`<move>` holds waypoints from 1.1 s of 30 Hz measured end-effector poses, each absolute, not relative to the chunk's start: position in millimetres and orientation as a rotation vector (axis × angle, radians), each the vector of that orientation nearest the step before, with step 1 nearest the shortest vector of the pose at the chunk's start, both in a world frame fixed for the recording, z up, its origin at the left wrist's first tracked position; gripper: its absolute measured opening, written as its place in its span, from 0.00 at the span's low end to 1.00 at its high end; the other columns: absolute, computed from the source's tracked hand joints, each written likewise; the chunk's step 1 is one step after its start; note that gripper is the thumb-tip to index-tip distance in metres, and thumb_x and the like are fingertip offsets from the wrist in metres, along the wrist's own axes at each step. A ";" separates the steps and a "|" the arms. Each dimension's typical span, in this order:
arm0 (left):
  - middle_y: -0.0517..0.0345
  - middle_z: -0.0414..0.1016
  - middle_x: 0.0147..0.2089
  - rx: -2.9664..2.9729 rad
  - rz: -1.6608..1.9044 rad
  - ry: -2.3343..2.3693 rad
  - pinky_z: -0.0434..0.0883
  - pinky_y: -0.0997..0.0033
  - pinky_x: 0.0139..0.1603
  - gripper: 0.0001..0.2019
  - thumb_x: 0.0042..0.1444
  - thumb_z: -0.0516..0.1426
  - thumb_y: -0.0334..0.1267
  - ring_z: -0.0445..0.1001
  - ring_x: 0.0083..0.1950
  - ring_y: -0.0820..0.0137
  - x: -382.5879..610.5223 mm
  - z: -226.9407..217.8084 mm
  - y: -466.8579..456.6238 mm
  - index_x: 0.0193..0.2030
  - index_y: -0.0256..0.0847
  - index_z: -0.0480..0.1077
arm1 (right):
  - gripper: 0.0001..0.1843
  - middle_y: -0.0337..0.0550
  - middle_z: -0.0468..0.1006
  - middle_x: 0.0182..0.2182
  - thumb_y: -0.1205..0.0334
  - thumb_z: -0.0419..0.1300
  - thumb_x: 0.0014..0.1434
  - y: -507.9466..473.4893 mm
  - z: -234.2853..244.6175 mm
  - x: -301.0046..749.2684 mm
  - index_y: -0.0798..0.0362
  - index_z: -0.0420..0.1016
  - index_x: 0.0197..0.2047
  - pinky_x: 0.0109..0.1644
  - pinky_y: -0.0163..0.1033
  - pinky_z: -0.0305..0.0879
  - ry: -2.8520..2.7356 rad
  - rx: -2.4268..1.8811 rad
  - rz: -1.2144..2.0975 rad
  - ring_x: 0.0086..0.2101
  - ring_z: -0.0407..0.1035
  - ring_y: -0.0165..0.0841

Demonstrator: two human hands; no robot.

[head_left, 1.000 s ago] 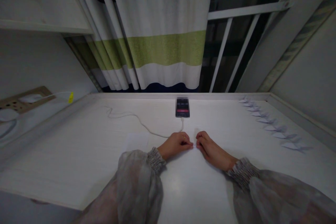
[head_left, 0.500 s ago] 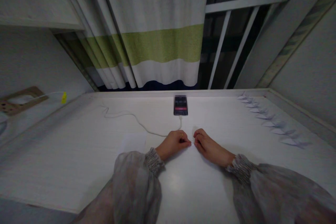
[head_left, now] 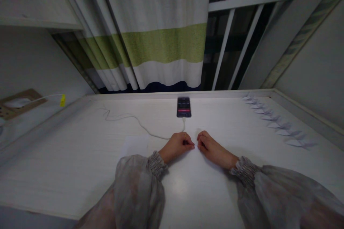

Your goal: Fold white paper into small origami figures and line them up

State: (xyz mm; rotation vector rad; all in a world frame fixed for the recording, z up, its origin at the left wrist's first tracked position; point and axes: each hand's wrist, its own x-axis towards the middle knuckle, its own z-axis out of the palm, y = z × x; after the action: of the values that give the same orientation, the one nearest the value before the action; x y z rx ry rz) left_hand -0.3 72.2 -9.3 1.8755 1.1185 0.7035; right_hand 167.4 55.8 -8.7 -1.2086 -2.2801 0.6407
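My left hand [head_left: 178, 145] and my right hand [head_left: 213, 149] face each other above the white table, fingertips almost touching. Both are closed in a pinch. Between the fingertips shows a small piece of white paper [head_left: 196, 145], held from both sides; its shape is hard to make out against the white surface. Over on the right, a slanting row of several folded white paper cranes [head_left: 279, 125] stands on the table. Left of my left hand lies a flat white paper sheet [head_left: 135, 145].
A phone [head_left: 184, 106] with a blurred screen lies near the table's back edge. Its white cable [head_left: 146, 127] runs left, passing behind my left hand. A power strip [head_left: 23, 103] is at the left wall. Behind the table hangs a striped curtain [head_left: 163, 46] beside white window bars [head_left: 225, 43].
The view has shifted very slightly. Both hands keep their pinch in nearly the same place, with only tiny finger movement at most.
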 end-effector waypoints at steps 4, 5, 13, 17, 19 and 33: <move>0.59 0.70 0.27 1.860 0.705 1.158 0.64 0.77 0.30 0.03 0.40 0.60 0.31 0.66 0.28 0.77 1.6 -7.7 71.7 0.24 0.34 0.69 | 0.08 0.45 0.62 0.32 0.75 0.47 0.50 56.2 -10.8 168.3 0.53 0.58 0.27 0.43 0.43 0.64 -2.257 -1.204 0.613 0.34 0.61 0.33; 0.59 0.70 0.27 1.849 0.708 1.160 0.64 0.77 0.30 0.03 0.40 0.60 0.30 0.67 0.28 0.76 1.9 -7.8 71.5 0.24 0.34 0.69 | 0.08 0.45 0.62 0.32 0.75 0.47 0.50 56.1 -11.1 168.5 0.53 0.58 0.28 0.43 0.44 0.64 -2.261 -1.201 0.607 0.34 0.61 0.33; 0.58 0.70 0.26 1.838 0.711 1.169 0.64 0.77 0.30 0.04 0.39 0.61 0.31 0.67 0.28 0.76 1.8 -9.2 72.5 0.23 0.34 0.70 | 0.07 0.48 0.62 0.33 0.75 0.46 0.51 54.0 -7.6 166.8 0.54 0.58 0.30 0.42 0.45 0.63 -2.296 -1.233 0.624 0.35 0.60 0.35; 0.59 0.71 0.25 1.820 0.675 1.216 0.63 0.77 0.29 0.04 0.37 0.61 0.31 0.67 0.27 0.76 2.4 -8.6 74.5 0.23 0.35 0.70 | 0.08 0.45 0.62 0.31 0.76 0.47 0.49 52.6 -7.1 166.9 0.53 0.56 0.29 0.39 0.42 0.62 -2.250 -1.255 0.625 0.33 0.60 0.34; 0.59 0.72 0.25 1.794 0.658 1.234 0.63 0.77 0.28 0.05 0.36 0.61 0.31 0.67 0.26 0.76 2.7 -8.2 75.7 0.23 0.35 0.71 | 0.10 0.43 0.61 0.30 0.77 0.48 0.47 52.6 -7.1 167.4 0.53 0.57 0.29 0.37 0.40 0.62 -2.216 -1.263 0.636 0.32 0.59 0.33; 0.60 0.71 0.22 1.760 0.641 1.214 0.61 0.77 0.26 0.06 0.35 0.62 0.33 0.65 0.24 0.76 1.2 -8.9 78.0 0.23 0.34 0.71 | 0.16 0.31 0.59 0.20 0.81 0.48 0.36 67.5 8.8 180.7 0.55 0.61 0.29 0.27 0.31 0.52 -1.866 -1.329 1.353 0.23 0.56 0.24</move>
State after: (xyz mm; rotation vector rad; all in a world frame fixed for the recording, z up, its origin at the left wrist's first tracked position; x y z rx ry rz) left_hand 1.2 78.0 -8.9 1.7604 1.2141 0.6415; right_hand 180.7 67.5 8.8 -1.3287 -1.8659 1.3528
